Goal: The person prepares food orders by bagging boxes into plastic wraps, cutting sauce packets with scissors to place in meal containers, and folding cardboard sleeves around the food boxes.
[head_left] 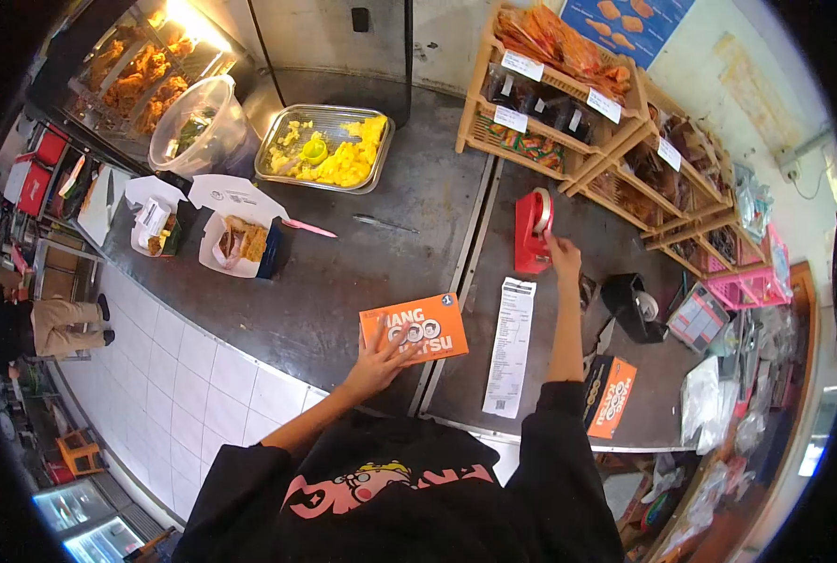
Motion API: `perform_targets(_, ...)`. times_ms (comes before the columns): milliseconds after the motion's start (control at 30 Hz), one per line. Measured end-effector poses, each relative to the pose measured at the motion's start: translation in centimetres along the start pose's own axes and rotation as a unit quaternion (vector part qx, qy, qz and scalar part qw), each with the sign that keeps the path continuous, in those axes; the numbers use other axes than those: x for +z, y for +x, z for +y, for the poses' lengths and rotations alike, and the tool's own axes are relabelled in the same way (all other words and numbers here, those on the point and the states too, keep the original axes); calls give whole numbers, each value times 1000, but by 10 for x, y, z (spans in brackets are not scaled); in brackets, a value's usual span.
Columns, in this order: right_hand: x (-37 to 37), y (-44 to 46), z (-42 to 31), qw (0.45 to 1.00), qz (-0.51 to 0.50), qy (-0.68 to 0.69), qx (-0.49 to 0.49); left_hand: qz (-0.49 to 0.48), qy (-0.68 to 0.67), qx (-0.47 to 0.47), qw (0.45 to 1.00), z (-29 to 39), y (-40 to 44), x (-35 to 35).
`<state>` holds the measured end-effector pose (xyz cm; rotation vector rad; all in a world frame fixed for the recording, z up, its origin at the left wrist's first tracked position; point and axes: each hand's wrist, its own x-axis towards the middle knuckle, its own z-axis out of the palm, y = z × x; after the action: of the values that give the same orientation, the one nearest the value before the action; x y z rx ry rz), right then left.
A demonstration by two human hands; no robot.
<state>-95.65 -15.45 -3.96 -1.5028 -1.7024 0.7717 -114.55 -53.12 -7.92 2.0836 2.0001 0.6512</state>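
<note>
My left hand (381, 364) lies with fingers spread on a closed orange food box (440, 330) with white and black lettering. My right hand (563, 257) reaches to a red tape dispenser (529, 246). Its fingers are pinched together at the front of the tape roll (542, 212); the bit of tape between them is too small to see clearly. A long printed receipt (509, 352) lies flat between my two arms. Another orange and black box (611, 399) sits to the right of my right forearm.
Two opened food boxes (235, 239) stand at the left, near a pink-handled utensil (309, 228) and a pen (385, 224). Behind are a metal tray (373, 178) of yellow food and a clear tub (240, 141). Wooden snack racks (615, 145) line the back right. A person (57, 324) stands far left.
</note>
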Motion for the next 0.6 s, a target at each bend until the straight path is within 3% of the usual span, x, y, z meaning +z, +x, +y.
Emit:
perform_targets(33, 1, 7, 3, 982, -96, 53, 153, 4, 0, -19, 1000, 3, 1, 1)
perform_targets(167, -16, 3, 8, 966, -176, 135, 134, -10, 6, -55, 998, 9, 4, -2)
perform_targets(233, -10, -5, 17, 985, -138, 93, 46, -1, 3, -60, 998, 12, 7, -3)
perform_targets(267, -7, -4, 20, 985, -138, 94, 50, 9, 3, -55, 998, 12, 8, -4)
perform_targets(333, -3, 8, 9, 979, -178, -52, 88, 6, -2, -52, 999, 10, 9, -6)
perform_targets(367, -9, 5, 7, 979, -175, -53, 88, 5, -9, -52, 999, 10, 10, -6)
perform_targets(433, -23, -16, -7, 978, -152, 91, 114, 13, -4, -51, 999, 10, 9, -2)
perform_targets(567, -26, -71, 15, 967, -117, 103, 202, 7, -8, -75, 997, 16, 15, -12)
perform_targets(600, -18, -76, 39, 986, -49, -98, 127, 3, -11, -76, 997, 18, 13, -11)
